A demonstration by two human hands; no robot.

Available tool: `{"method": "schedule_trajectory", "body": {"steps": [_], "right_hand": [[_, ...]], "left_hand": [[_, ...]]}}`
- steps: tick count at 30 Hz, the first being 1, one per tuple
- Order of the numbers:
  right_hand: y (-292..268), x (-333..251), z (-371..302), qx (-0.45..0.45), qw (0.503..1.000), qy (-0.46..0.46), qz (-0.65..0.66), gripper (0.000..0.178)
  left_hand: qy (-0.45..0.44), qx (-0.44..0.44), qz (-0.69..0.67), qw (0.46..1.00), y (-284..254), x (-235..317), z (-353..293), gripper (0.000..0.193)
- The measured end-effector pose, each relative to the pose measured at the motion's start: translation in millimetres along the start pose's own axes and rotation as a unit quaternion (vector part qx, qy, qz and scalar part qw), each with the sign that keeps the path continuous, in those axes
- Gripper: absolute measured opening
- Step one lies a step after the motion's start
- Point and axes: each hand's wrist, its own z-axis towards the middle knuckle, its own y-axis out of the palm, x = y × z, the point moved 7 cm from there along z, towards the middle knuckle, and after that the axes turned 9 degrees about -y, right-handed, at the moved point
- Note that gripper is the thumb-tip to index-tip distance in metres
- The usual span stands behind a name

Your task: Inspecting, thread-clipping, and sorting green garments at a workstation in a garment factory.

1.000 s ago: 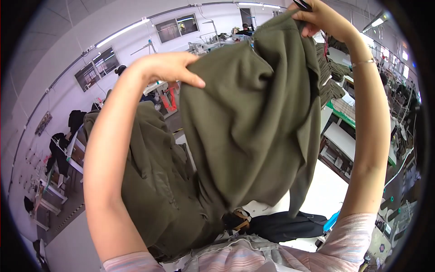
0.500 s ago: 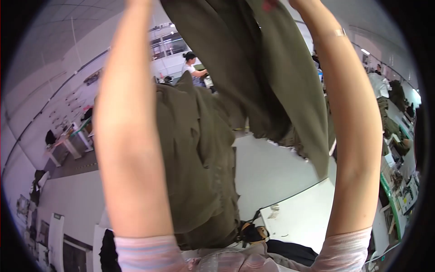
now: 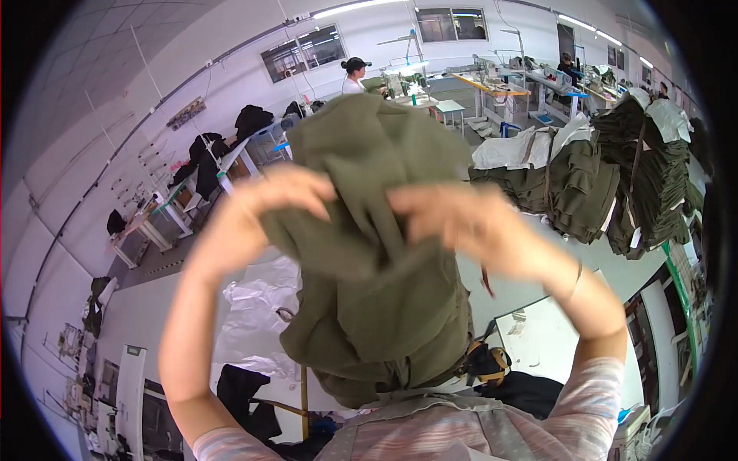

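An olive-green garment (image 3: 365,177), bunched and blurred by motion, is raised in front of me between my two hands. My left hand (image 3: 284,196) has its fingers closed over the cloth's left side. On the right side, the curled fingers of my right hand (image 3: 465,223) grip the same cloth. Both hands are smeared, and their thumbs are hard to make out. Beneath the raised garment lies a thick pile of olive-green cloth (image 3: 384,330) on the table, partly covered by it.
Crumpled white plastic sheeting (image 3: 257,323) lies left of the pile. A black-and-tan object (image 3: 488,363) sits beside its right edge, near a white board (image 3: 542,338). Stacks of olive-green pieces (image 3: 580,188) stand at the far right. A person (image 3: 355,75) works at a sewing machine beyond.
My hands have come down from above the view and closer together, bringing the garment from hanging long to a bunch over the pile. The view has tilted up, showing more of the room.
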Motion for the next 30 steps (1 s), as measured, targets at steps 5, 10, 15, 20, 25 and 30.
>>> {"method": "schedule_trajectory", "body": {"steps": [5, 10, 15, 20, 25, 30], "right_hand": [[65.9, 10.3, -75.2, 0.002, 0.988, 0.058, -0.140, 0.035], [60.6, 12.9, -80.3, 0.082, 0.988, 0.085, -0.099, 0.033], [41.6, -13.1, -76.7, 0.117, 0.983, 0.066, -0.122, 0.027], [59.4, 17.9, -97.8, 0.091, 0.976, 0.155, -0.121, 0.023], [47.6, 2.6, -91.9, 0.136, 0.974, 0.088, -0.156, 0.020], [37.2, -9.2, -96.8, 0.212, 0.949, 0.146, -0.184, 0.022]], "left_hand": [[-0.007, -0.078, 0.067, 0.995, 76.8, -8.1, -69.4, 0.035], [0.034, -0.010, 0.199, 0.979, 63.7, -7.3, -97.4, 0.037], [0.023, -0.037, 0.080, 0.996, 68.0, -7.7, -104.4, 0.032], [-0.043, -0.022, 0.263, 0.964, 94.7, 7.6, -83.2, 0.033], [0.052, 0.036, 0.264, 0.963, 133.5, 27.0, -70.2, 0.031], [0.035, 0.010, 0.174, 0.984, 134.6, -0.3, -60.6, 0.029]]}}
